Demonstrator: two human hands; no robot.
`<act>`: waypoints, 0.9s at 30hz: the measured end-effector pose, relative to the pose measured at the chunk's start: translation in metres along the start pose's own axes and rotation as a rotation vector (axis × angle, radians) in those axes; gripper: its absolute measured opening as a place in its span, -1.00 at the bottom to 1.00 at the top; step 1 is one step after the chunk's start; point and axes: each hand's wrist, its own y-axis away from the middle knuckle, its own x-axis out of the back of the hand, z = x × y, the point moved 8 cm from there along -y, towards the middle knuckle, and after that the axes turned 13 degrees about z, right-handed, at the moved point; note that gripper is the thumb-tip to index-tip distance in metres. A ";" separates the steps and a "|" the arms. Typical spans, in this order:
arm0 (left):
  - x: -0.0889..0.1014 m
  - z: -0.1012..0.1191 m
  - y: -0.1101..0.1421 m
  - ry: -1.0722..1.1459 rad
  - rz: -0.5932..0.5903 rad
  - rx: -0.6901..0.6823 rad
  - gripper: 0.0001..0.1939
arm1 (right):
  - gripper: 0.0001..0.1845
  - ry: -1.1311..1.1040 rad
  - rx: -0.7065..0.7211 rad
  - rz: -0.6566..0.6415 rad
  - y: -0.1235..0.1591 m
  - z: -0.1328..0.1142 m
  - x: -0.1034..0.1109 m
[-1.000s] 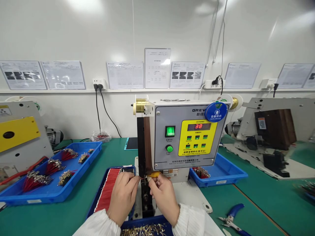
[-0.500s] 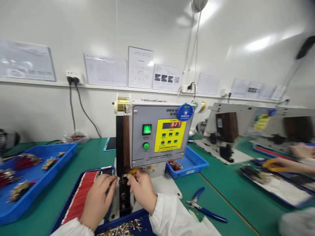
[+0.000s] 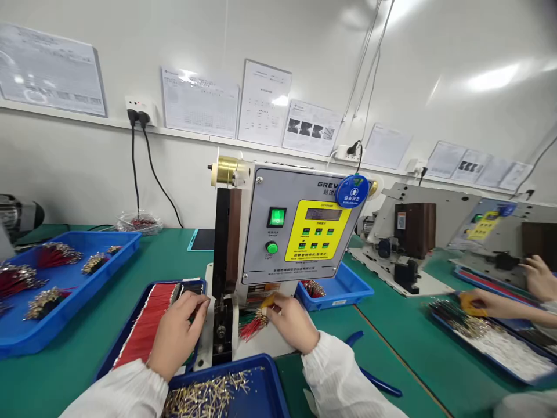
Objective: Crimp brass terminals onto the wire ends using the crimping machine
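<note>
Touching a fanned, red-wired, shiny-tipped bundle point(image 3: 252, 330), lower centre of the frame, with the curled right hand point(image 3: 291, 320); cannot tell whether gripping. With left hand point(image 3: 177, 330) narrowed near the black press point(image 3: 223, 325), cannot tell if holding anything. Below, in a smooth blue tray point(image 3: 261, 390): slender golden pieces point(image 3: 202, 395).

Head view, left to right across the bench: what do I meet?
Large blue tray, left hand, wire bundle, right hand, blue tool handles, co-worker's tray.
</note>
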 end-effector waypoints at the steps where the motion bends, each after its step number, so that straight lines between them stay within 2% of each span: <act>1: 0.000 0.000 0.000 0.002 -0.001 0.003 -0.71 | -0.87 0.013 0.007 0.001 0.000 -0.001 -0.002; 9: 0.000 -0.003 0.001 -0.003 -0.013 0.016 -0.70 | -0.87 0.100 -0.019 0.105 0.000 -0.001 0.000; 18: 0.000 -0.006 0.000 -0.011 0.007 -0.002 -0.67 | -0.93 0.205 -0.058 0.103 0.001 0.003 -0.021; 23: 0.000 -0.005 -0.002 -0.024 0.002 -0.015 -0.65 | -0.96 0.231 -0.059 0.090 0.001 0.002 -0.019; 27: 0.001 -0.005 -0.003 -0.046 0.010 -0.013 -0.64 | -0.89 0.238 -0.051 0.097 0.002 -0.003 -0.015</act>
